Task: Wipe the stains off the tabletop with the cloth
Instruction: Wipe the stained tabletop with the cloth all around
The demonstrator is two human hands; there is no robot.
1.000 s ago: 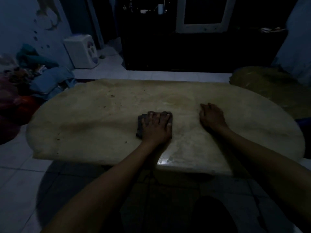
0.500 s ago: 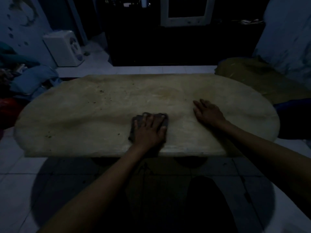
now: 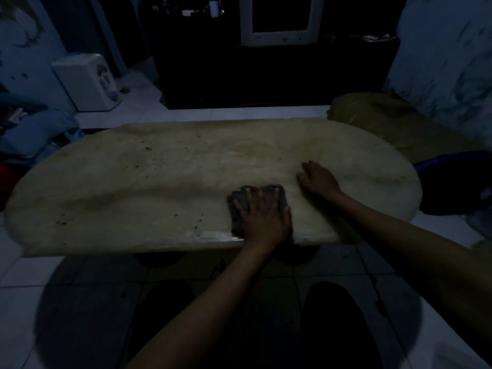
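A pale oval stone tabletop [image 3: 133, 187] fills the middle of the dim view. Dark specks [image 3: 198, 221] dot it near the front edge, with more specks [image 3: 146, 149] at the back left. A dark grey folded cloth [image 3: 238, 202] lies close to the front edge, right of centre. My left hand [image 3: 263, 214] presses flat on the cloth, fingers spread, covering most of it. My right hand [image 3: 318, 179] rests palm down on the bare tabletop just right of the cloth, holding nothing.
A white box-shaped appliance [image 3: 87, 81] stands on the tiled floor at the back left, beside a blue bundle [image 3: 32, 134]. An olive cushion [image 3: 394, 121] and a dark blue object [image 3: 458, 182] sit off the table's right end. Dark furniture lines the back.
My left hand has dragged the cloth toward the table's front edge and a little toward my right hand. The right hand stays planted. The head camera has shifted, showing more floor.
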